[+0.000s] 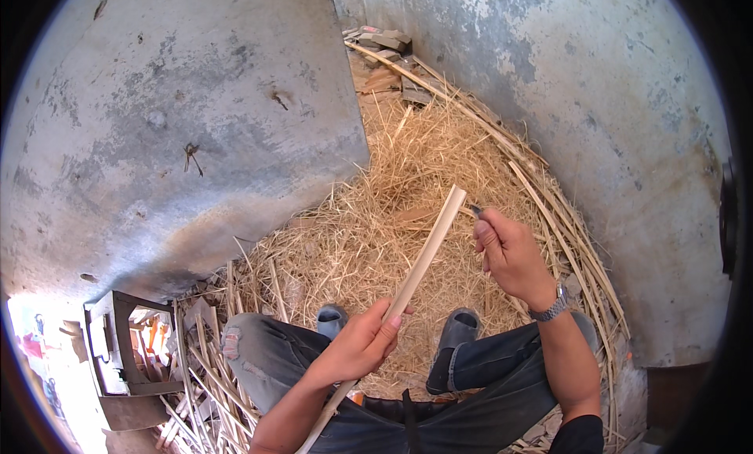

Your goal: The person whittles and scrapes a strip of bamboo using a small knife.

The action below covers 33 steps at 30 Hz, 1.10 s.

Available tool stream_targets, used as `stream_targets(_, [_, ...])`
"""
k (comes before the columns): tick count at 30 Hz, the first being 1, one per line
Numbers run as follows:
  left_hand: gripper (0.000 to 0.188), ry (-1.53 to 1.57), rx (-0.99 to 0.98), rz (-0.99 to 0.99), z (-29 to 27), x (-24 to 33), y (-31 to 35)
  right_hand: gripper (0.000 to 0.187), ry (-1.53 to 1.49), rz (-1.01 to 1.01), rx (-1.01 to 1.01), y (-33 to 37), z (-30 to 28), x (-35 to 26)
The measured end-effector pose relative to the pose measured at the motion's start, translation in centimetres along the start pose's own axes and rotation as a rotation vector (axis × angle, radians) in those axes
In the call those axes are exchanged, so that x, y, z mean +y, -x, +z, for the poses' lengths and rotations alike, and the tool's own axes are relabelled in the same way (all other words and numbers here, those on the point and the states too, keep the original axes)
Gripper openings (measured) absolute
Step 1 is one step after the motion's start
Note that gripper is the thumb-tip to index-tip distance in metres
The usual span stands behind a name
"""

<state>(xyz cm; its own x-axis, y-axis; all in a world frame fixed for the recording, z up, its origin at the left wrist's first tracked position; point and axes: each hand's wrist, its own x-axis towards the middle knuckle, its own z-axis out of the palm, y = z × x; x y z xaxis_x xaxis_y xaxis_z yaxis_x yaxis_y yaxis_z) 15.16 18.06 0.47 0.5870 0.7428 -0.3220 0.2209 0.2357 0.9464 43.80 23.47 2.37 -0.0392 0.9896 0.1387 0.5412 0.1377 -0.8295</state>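
A long, pale split bamboo strip [427,254] slants from my lap up past my knees, its far end pointing forward and to the right. My left hand [362,344] is closed around it near its middle, thumb on top. My right hand [514,254] is closed in a fist just right of the strip's far end. From it juts the dark tip of a small blade [475,210]; the fingers hide the rest of this tool. The tip looks close to the strip, but I cannot tell whether they touch.
Pale shavings [345,254] cover the floor between my feet and beyond. Long bamboo strips [541,191] lie along the right wall [620,140]. Loose sticks [208,383] and a dark metal frame [118,344] are at my left. Broken bricks [384,40] lie at the back.
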Motion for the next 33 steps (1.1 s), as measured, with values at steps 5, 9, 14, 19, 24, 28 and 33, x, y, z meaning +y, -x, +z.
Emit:
stream_targets(5, [0.042,0.002,0.003,-0.067,0.5,0.6,-0.1,0.025,0.030,-0.024,0.037,0.0,0.4,-1.0])
stream_targets(9, [0.042,0.006,0.026,-0.014,1.1,0.0,-0.2,0.026,0.128,-0.139,0.142,0.1,1.3,-0.3])
stream_targets(14, [0.039,0.064,0.065,0.042,1.0,-0.8,-0.4,0.029,0.152,-0.109,0.031,1.1,3.0,-1.1])
stream_targets(19, [0.041,0.157,0.053,0.032,0.5,0.2,-0.1,0.032,0.110,-0.143,-0.017,2.0,4.7,-1.9])
stream_targets(24, [0.050,0.204,0.054,0.011,0.4,-0.2,0.1,0.031,0.081,-0.135,-0.061,2.9,5.8,-1.5])
stream_targets(28, [0.048,0.318,0.076,0.047,0.0,-1.3,-0.8,0.030,0.114,-0.186,-0.220,5.5,8.1,-2.3])
stream_targets(33, [0.057,0.274,0.121,0.105,-0.1,-1.0,-1.0,0.030,0.087,-0.189,-0.304,6.0,8.9,-2.5])
